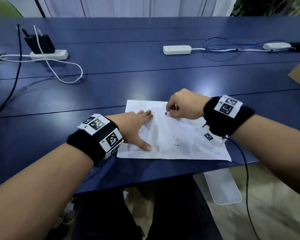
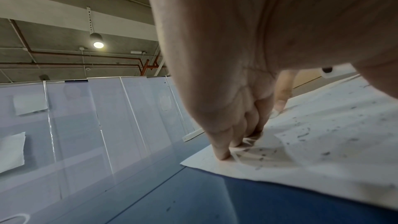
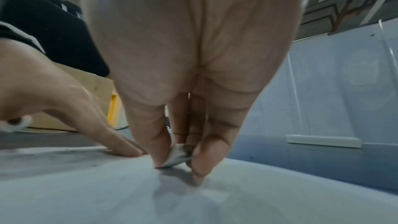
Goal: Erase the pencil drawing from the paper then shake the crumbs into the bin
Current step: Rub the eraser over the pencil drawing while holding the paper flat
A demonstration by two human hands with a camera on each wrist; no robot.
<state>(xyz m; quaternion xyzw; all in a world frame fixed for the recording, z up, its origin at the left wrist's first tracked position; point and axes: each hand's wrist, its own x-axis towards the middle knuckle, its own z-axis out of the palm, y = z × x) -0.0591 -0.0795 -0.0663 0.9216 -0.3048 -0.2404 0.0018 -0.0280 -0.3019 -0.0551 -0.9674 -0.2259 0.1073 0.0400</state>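
- Head view, item one: we find the sheet of paper (image 1: 177,135) lying flat near the front edge of the blue table (image 1: 145,84), strewn with dark eraser crumbs (image 1: 176,144).
- Left hand (image 1: 137,129): fingers straight and spread, pressing the sheet's left side.
- Right hand (image 1: 184,104): fingertips pinching a small worn eraser (image 3: 178,155) against the paper's far part.
- Handling, we judge: light, limp, creases easily; lift by two opposite edges, slightly cupped, so the crumbs stay on.
- Containers: white bin (image 1: 222,186) on the floor beneath the front edge; contents cannot be told.
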